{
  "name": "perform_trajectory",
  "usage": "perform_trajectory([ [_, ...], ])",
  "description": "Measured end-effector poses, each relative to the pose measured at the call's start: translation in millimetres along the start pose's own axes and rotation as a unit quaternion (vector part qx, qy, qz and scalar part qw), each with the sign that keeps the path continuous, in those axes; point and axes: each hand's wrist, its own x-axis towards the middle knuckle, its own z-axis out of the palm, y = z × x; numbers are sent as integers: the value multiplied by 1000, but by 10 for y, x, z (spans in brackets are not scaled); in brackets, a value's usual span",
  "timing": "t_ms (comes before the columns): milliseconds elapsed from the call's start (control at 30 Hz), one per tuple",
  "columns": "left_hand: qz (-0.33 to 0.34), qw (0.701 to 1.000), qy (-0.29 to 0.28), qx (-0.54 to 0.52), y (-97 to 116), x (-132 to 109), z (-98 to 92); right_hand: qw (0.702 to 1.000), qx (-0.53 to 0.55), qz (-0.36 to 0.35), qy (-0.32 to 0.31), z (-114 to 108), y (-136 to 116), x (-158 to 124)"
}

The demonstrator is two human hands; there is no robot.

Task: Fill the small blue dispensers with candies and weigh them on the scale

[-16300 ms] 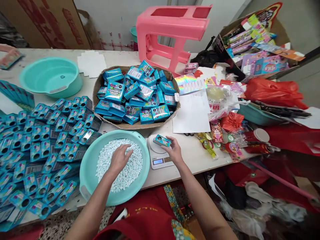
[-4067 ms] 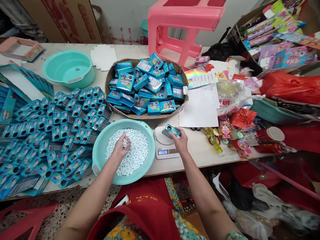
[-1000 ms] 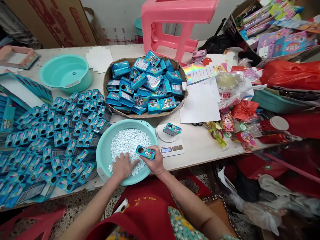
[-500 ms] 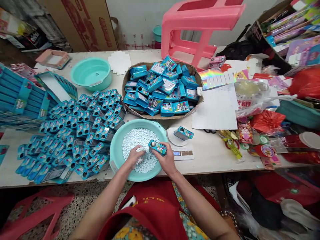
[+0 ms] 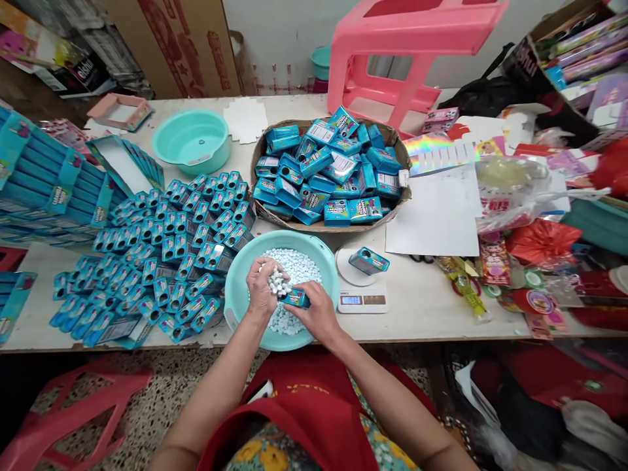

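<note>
Turquoise plastic basin at the front edge of the tabletop, partly filled with loose white candies. Over it, the person's two hands are brought close together. The left hand is cupped, palm turned inward, around a heaped handful of candies. The right hand grips a small blue box between thumb and fingers, right beside the handful; whether the hands touch, and whether any candy has entered the box, cannot be told.

Right of the basin, a white digital scale bears a second blue box, its round opening facing upward; the display figures are too blurred to read with certainty. To the left, rows of blue boxes stand packed together, many with round holes visible on top. Behind the basin, a cardboard tray holds a jumbled heap of similar boxes. Further back are another turquoise basin and a pink stool. White paper lies behind and to the right of the scale, near a crumpled red bag.
</note>
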Motion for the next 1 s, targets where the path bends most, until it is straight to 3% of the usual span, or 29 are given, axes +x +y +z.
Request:
perform_trajectory([
  [200,-10,999,-5,33,35,14,61,1000,14,19,18,-15,-5,32],
  [700,0,997,-24,70,31,9,53,999,16,47,-14,-122,-64,118],
  [1000,35,995,-32,83,97,-13,167,999,8,45,-7,-196,-153,190],
])
